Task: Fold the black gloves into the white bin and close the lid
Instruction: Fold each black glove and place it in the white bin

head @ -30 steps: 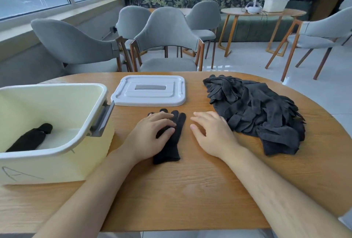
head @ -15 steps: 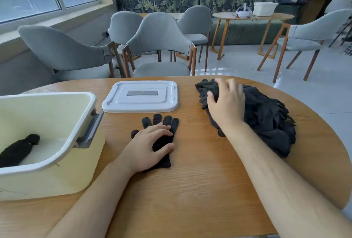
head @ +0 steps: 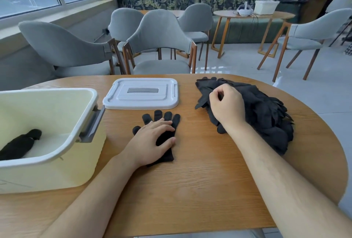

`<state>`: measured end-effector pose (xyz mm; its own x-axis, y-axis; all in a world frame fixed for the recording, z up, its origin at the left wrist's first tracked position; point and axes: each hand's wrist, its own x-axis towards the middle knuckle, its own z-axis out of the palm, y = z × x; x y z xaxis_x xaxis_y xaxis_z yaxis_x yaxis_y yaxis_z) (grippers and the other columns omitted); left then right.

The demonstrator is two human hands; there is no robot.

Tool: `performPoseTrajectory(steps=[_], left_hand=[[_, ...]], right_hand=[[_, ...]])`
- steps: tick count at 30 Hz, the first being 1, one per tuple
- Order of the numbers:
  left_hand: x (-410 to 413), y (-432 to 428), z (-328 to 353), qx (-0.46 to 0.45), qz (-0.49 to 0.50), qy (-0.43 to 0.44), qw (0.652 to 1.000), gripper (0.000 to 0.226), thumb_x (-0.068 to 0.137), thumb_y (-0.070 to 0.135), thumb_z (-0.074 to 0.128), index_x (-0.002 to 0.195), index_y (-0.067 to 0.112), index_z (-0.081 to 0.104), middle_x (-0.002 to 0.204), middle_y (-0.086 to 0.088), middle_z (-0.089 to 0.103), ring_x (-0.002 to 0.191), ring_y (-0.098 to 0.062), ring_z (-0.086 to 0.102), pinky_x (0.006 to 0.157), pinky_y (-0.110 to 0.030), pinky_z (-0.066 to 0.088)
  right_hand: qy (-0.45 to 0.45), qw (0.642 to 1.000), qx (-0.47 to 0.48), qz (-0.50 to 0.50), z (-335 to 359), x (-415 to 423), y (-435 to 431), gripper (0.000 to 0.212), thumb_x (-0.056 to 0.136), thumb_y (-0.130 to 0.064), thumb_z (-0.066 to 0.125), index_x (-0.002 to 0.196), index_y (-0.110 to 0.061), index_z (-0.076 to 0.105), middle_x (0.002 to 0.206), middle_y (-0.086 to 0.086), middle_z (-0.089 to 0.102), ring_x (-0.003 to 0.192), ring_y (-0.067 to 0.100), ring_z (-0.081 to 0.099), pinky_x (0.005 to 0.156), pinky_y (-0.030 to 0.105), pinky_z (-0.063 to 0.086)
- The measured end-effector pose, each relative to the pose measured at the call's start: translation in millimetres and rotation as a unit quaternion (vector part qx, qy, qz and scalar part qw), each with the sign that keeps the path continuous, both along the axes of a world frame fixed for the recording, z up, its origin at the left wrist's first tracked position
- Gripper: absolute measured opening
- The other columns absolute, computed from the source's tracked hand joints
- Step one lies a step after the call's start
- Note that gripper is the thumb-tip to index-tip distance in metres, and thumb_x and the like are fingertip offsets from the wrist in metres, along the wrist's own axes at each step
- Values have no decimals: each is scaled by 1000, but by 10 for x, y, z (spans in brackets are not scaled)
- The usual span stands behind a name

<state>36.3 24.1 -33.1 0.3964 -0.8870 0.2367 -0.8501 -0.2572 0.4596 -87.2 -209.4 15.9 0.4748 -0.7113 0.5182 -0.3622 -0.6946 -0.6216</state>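
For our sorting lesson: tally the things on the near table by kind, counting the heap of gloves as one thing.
Bin: 1
Lid: 1
Glove heap: 1
Flat glove: 1
Rolled glove bundle, in the bin: 1
Total: 5

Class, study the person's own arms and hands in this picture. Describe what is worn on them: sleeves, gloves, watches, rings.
Both the left hand and the right hand are ungloved, and no ring shows on any visible finger. The left forearm and right forearm are uncovered to the frame's edge: no sleeve, watch or bracelet is in view.
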Motion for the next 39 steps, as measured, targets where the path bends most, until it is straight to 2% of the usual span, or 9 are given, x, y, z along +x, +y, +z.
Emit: performPoseTrajectory(steps=[3,6,10,13,18,21,27,33,39], left_hand=[[-87,-144,110,-23,-7,18,1000,33,102,44,53,128,27,66,140,16,57,138,2,40,118,-29,30],[-291,-512,296,-53,30,180,982,30,105,40,48,123,26,68,116,13,67,110,-1,58,95,-23,45],[-409,-1038,446,-90,145,510,843,43,100,52,52,113,15,71,95,2,71,87,-13,65,79,-31,49],[-373,-1147,467,-135,172,572,791,38,96,46,63,108,10,69,82,0,68,80,-17,67,70,-32,51],[-251,-972,475,-215,148,547,795,23,95,33,65,100,11,66,103,-19,70,101,-38,67,94,-54,55],[-159,-759,548,-246,119,552,788,9,97,21,61,99,12,61,97,-12,69,97,-29,68,85,-45,56],[-46,-321,789,-249,74,568,781,33,93,11,58,126,6,59,114,-19,72,106,-35,71,88,-49,57],[-49,-70,884,-244,49,514,821,26,97,13,64,122,6,62,113,-14,73,104,-29,73,85,-39,59],[-93,200,481,-241,230,179,926,13,96,31,65,96,22,56,86,7,61,76,-1,58,65,-19,47]], right_hand=[[-4,999,6,39,-147,-57,180,13,93,-22,58,83,-16,64,85,-5,63,78,12,58,68,34,53],[-18,996,-3,90,-272,-135,311,12,87,-23,61,82,-14,66,91,-5,66,83,9,61,75,35,55],[-24,982,-38,183,-332,-212,421,14,85,-17,65,73,-12,57,102,-4,69,98,11,64,81,37,56],[-34,969,-56,236,-353,-212,476,15,84,-11,64,73,-10,54,100,-1,69,99,15,64,81,39,55],[-122,954,-41,270,-339,-197,499,22,92,-14,59,73,-5,63,95,3,70,95,17,66,79,38,54],[-194,963,3,189,-308,-170,504,21,98,-22,53,86,-8,64,89,1,62,86,16,59,72,34,51],[-90,964,151,199,-77,-73,599,38,94,-43,65,130,-35,57,122,-17,58,108,7,53,87,21,47],[-22,943,137,303,500,158,739,17,94,-34,70,110,-30,75,95,-11,75,86,12,67,76,35,59],[-23,933,242,265,726,354,636,11,90,-17,76,99,-24,75,92,-4,79,64,15,70,57,33,55]])
